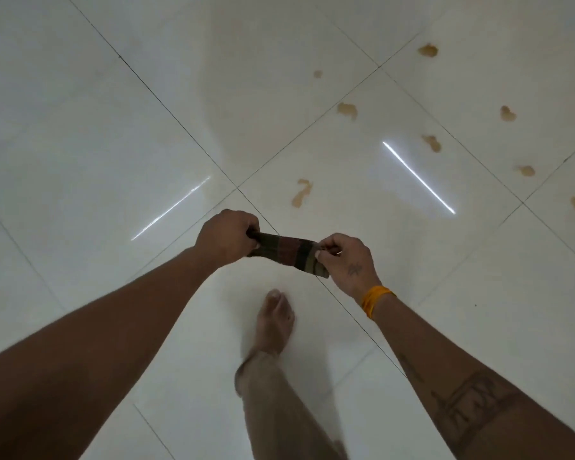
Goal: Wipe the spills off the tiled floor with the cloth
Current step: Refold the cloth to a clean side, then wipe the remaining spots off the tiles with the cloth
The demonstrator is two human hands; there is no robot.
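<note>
Got my left hand [224, 237] and right hand [344, 260] both clamped on the ends of the cloth [287, 252], stretched between them above the floor [80, 127]. Nearest spill [301, 192] is at 12 o'clock, more out toward 1–2. I'd bunch it up, then wipe inward.

My arms are bare to beyond the elbows; no sleeves show. My right wrist carries an orange thread band [375, 300], wound in several strands. The back of my right hand [347, 260] bears a small dark tattoo [355, 269] of crossed strokes. My right forearm bears a larger tattoo [472, 403]: block lettering framed between two lines running around the arm. My left hand [224, 237] and forearm carry no markings. One foot [274, 322] is bare, below a beige trouser leg [279, 413].
</note>
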